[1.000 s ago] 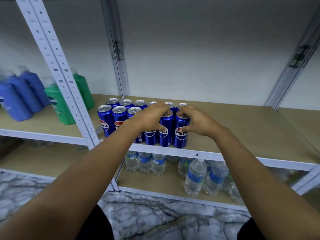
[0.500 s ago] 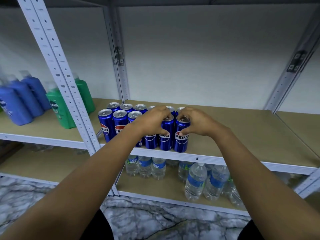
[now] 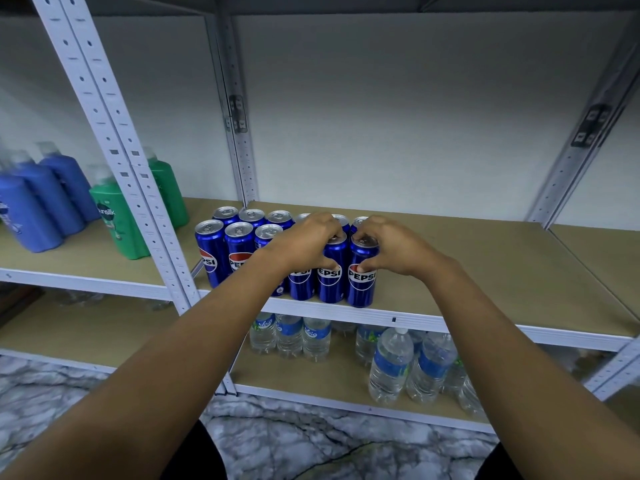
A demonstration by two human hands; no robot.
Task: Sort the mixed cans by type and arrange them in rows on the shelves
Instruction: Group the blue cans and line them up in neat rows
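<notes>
Several blue Pepsi cans (image 3: 213,254) stand upright in two rows at the left end of the middle shelf (image 3: 485,271), near its front edge. My left hand (image 3: 304,242) wraps the top of the second can from the right (image 3: 330,282) in the front row. My right hand (image 3: 391,245) grips the rightmost front can (image 3: 362,284) around its upper part, thumb on the label. Both cans rest on the shelf board. Parts of the back-row cans are hidden behind my hands.
Blue bottles (image 3: 38,202) and green shampoo bottles (image 3: 116,220) stand on the neighbouring shelf at left, past a white perforated upright (image 3: 114,140). Water bottles (image 3: 391,365) fill the lower shelf. Bare shelf board lies to the right of the cans. Marble floor (image 3: 311,441) below.
Both hands stay on the two rightmost front cans. The cans seem to have been nudged slightly closer together; the view has shifted a little downward in the frame.
</notes>
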